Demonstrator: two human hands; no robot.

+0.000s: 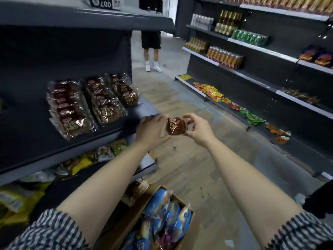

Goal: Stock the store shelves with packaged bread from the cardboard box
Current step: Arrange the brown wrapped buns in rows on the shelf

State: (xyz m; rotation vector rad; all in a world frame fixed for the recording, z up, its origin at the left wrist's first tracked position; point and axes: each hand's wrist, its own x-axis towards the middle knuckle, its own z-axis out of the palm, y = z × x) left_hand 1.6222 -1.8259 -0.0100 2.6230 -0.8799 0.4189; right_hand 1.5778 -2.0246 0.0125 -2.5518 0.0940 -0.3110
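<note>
Left hand and right hand each grip an end of one brown bread packet, out past the open cardboard box and just off the dark shelf where three rows of bread lie, a person standing beyond.

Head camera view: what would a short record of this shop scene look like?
Held item: small brown bread packet in clear wrap
Left hand: holds the packet's left side
Right hand: pinches its right edge
Dark grey shelf: three rows of matching bread packets
Brown cardboard box: open, below the arms, holding blue packets
Background: another person standing down the aisle
</note>
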